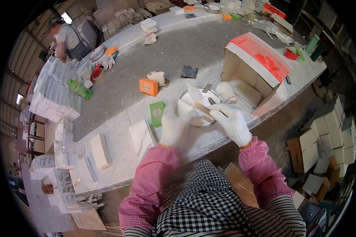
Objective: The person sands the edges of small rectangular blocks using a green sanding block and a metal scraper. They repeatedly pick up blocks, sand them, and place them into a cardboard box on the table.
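Note:
My right hand [232, 121], in a white glove, is closed on a flat tool like a putty knife [202, 108], its tan strip reaching left over a round metal-rimmed bowl [205, 126]. My left hand [175, 128], also gloved, is smeared by motion at the bowl's left side, so its grip is unclear. A pale flat piece [184, 107] shows just above its fingers. White material fills part of the bowl, and a small metal scraper [207, 87] leans at its far rim. A green box [157, 113] and a pale tile piece [143, 136] lie left of my left hand.
An open cardboard box [241, 81] stands right of the bowl. Beyond are an orange box [148, 87] and a dark cloth [189, 72]. Stacked pale slabs [53, 93] and a green bottle [80, 89] are far left; another person [69, 41] stands behind. Cartons [320, 134] sit at right.

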The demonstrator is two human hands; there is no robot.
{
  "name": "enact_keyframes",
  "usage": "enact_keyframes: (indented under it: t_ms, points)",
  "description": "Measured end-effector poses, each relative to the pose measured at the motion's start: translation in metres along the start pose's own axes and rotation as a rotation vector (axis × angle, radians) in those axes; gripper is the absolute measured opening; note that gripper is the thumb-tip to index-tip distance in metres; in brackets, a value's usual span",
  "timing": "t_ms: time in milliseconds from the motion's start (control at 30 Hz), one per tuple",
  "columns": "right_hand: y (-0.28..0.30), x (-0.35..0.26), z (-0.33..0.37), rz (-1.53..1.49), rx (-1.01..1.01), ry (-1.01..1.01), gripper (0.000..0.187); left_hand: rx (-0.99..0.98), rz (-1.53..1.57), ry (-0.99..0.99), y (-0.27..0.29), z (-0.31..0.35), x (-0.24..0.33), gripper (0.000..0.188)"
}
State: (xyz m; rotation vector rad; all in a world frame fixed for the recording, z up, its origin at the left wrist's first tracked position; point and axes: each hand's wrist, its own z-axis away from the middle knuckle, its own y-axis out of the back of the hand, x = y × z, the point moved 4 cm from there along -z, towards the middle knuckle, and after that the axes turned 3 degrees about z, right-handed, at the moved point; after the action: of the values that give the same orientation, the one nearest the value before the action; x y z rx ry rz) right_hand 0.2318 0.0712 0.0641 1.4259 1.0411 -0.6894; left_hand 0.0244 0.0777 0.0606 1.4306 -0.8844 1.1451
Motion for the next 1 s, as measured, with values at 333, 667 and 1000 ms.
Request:
enact_keyframes:
  t_ms: [333,667,1000]
  points:
    - [-0.002,0.020,-0.003,0.049,0.037,0.020,0.024,0.022,-0.040,-0.013,0.000,-0.003,-0.013,0.064]
    - [-0.004,0.014,-0.013,0.646,-0.009,0.033,0.021,-0.062,0.056,0.060,0.000,0.004,0.003,0.055]
    - [-0.069,0.032,-0.096,0.956,-0.181,0.341,0.067,-0.033,-0.037,-0.001,0.000,-0.003,-0.009,0.058]
